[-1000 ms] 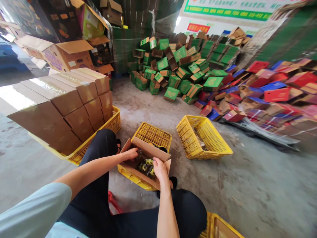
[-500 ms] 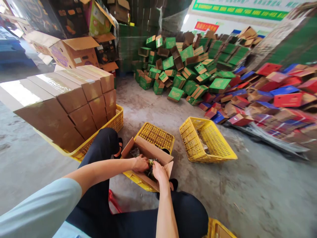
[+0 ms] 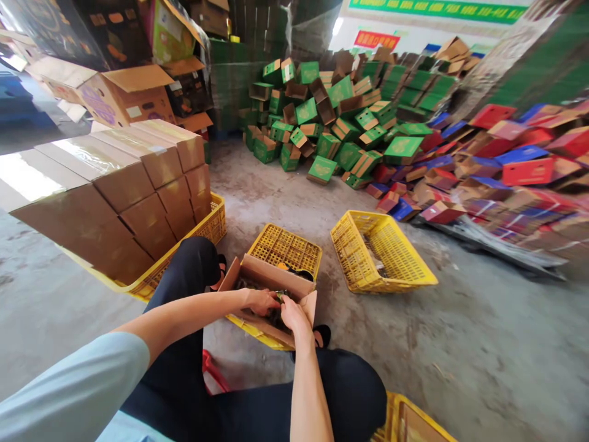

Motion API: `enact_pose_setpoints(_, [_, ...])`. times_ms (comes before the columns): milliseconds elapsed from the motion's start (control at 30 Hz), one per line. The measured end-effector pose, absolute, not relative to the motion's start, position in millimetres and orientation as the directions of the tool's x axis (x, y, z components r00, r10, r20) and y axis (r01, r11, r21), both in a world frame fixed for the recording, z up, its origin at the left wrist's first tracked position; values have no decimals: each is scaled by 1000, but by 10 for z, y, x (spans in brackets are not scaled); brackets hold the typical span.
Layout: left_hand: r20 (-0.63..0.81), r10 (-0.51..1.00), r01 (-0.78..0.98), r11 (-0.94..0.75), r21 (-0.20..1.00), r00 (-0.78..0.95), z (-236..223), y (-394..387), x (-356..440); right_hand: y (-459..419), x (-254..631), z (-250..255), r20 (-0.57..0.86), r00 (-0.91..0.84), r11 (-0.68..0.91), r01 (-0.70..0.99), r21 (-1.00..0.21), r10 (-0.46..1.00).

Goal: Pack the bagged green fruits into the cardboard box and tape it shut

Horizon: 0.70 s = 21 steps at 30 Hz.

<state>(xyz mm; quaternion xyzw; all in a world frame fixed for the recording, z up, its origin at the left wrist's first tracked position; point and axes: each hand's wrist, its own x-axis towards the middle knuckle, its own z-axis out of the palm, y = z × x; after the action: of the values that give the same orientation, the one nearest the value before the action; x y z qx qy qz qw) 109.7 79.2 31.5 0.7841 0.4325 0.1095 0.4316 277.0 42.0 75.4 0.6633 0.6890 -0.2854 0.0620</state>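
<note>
An open cardboard box (image 3: 276, 273) rests on an upturned yellow crate (image 3: 288, 245) between my knees. Both hands reach inside it, over dark contents that are hard to make out. My left hand (image 3: 262, 301) is closed, fingers bent, near the middle of the box. Beside it, toward the right end, my right hand (image 3: 294, 315) is closed too, with its fingertips close to the left ones. A small dark green and yellowish thing (image 3: 280, 296) shows between the fingertips; its kind is unclear, and fingers hide part of it.
Closed brown cartons (image 3: 151, 166) fill a yellow basket at my left. Another yellow basket (image 3: 389, 252) stands to the right, with a few things inside. A black and orange item (image 3: 297, 271) lies behind the box. Green cartons (image 3: 322, 169) and red-blue cartons (image 3: 527, 170) are heaped beyond.
The hands stay together in the box, with small finger movements. The greenish thing between them shows less clearly now. The view has shifted slightly.
</note>
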Motion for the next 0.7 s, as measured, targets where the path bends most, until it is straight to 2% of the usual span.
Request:
enact_pose_setpoints(133, [-305,666,661,-379,648,680,292,753,1126,396,2773,724,-484,-94,-73,946,-316,870])
enact_pose_setpoints(333, [-393,643,740,-455,495,658,275,742,907,420,2757,690,-526,-84,-97,946,-308,846])
enact_pose_setpoints(567, [-388,610,709,-463,533,690,309,711,889,426,2767,712,-521,-97,-70,954,-292,848])
enact_pose_setpoints(700, [-364,644,715,-440,544,673,385,713,786,424,2780,700,-501,-87,-68,957,-284,861])
